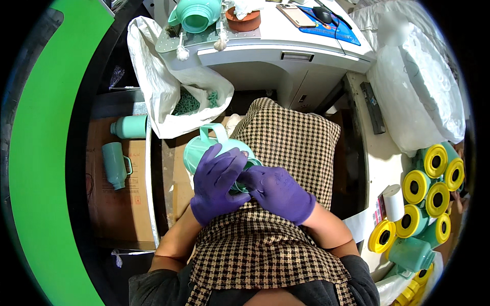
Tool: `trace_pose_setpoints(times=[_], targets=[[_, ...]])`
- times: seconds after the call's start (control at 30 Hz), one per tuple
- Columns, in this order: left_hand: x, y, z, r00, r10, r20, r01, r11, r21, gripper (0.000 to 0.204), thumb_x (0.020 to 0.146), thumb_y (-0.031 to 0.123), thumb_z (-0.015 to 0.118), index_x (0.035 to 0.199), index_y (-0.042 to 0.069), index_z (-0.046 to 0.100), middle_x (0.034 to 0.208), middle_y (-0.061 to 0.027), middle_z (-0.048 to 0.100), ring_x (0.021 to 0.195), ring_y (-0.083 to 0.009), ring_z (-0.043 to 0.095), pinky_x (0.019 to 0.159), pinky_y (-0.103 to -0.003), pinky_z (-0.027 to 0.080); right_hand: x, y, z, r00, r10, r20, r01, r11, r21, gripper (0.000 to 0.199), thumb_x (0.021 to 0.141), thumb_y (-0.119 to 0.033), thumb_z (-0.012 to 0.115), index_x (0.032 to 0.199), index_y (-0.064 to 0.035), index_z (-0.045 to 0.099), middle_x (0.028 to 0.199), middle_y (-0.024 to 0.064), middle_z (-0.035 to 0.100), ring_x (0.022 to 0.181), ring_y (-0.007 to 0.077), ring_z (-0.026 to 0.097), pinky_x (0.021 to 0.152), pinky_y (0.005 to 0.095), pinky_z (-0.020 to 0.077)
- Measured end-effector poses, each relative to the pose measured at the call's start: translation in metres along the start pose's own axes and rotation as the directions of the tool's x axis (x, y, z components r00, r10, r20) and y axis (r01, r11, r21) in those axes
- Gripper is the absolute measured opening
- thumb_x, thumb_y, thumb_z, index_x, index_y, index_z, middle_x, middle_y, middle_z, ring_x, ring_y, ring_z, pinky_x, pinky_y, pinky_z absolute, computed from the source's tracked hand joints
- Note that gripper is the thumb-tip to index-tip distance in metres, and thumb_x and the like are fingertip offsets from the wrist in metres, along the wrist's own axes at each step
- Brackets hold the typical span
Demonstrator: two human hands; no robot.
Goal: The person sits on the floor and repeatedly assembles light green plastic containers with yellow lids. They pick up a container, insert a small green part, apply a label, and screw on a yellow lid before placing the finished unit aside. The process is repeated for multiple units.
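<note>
The person sits with a checked cloth (286, 137) over the lap and holds a mint green jug (204, 150) above it, in front of the body. The left hand (218, 183), in a purple glove, lies over the side of the jug with its fingers (229, 160) spread and bent around the body of it, so this hand is closed on the jug. The right hand (279, 193), also in a purple glove, comes from the other side; its fingertips press at the rim of the jug, close to the left fingers. I cannot tell whether the right hand pinches some small part there or only touches the rim. The handle of the jug points up and away from the person.

On the left, two more mint green jugs (116, 164) lie on a brown cardboard box (120, 214). Beyond the lap, an open white sack (153, 76) holds small green pieces. Behind it stands a white machine table (286, 43), and on it are another green jug (196, 15), a round brown dish (244, 21), a phone (296, 15) and a mouse on a blue pad (337, 28). On the right, green jugs with yellow lids (426, 191) are stacked near a big bag of clear plastic (423, 86).
</note>
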State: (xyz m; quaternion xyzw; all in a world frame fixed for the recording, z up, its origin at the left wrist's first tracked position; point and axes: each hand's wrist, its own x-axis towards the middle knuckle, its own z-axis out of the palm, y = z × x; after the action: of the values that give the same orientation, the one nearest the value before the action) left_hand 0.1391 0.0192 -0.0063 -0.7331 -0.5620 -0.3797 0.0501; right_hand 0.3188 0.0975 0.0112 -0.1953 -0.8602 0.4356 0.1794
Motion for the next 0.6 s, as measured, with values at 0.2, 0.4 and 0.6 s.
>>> trace_pose_setpoints(times=[0.2, 0.4, 0.6], targets=[[0.016, 0.013, 0.005, 0.99, -0.134, 0.05, 0.136, 0.989, -0.054, 0.086, 0.06, 0.027, 0.088, 0.136, 0.004, 0.054, 0.128, -0.0159, 0.06, 0.121, -0.0383, 0.056, 0.113, -0.055, 0.038, -0.015, 0.001, 0.004, 0.997, -0.054, -0.053, 0.055, 0.998, 0.022, 0.051, 0.076, 0.009, 0.061, 0.127, 0.0011, 0.063, 0.116, 0.0198, 0.066, 0.104, 0.0351, 0.066, 0.092, 0.0394, 0.054], [0.045, 0.025, -0.018, 0.95, 0.17, 0.263, -0.191, 0.98, 0.057, 0.048, 0.076, 0.026, 0.083, 0.116, 0.006, 0.064, 0.121, -0.011, 0.067, 0.123, -0.0376, 0.058, 0.115, -0.064, 0.029, -0.074, 0.007, -0.02, 0.784, -0.205, -0.586, 0.311, 0.947, 0.085, 0.037, 0.085, 0.004, 0.072, 0.122, -0.0011, 0.069, 0.12, 0.0171, 0.067, 0.106, 0.0325, 0.065, 0.093, 0.0416, 0.0532], [0.013, 0.048, 0.028, 0.533, 0.593, 0.603, -0.797, 0.591, 0.123, 0.014, 0.084, 0.026, 0.068, 0.097, 0.023, 0.063, 0.096, 0.0074, 0.061, 0.096, -0.0136, 0.06, 0.093, -0.056, 0.039, -0.267, 0.058, -0.059, 0.345, 0.036, -0.938, -0.534, 0.83, -0.164, 0.028, 0.084, -0.011, 0.079, 0.11, -0.0065, 0.073, 0.105, 0.0121, 0.07, 0.099, 0.029, 0.067, 0.09, 0.0409, 0.0529]])
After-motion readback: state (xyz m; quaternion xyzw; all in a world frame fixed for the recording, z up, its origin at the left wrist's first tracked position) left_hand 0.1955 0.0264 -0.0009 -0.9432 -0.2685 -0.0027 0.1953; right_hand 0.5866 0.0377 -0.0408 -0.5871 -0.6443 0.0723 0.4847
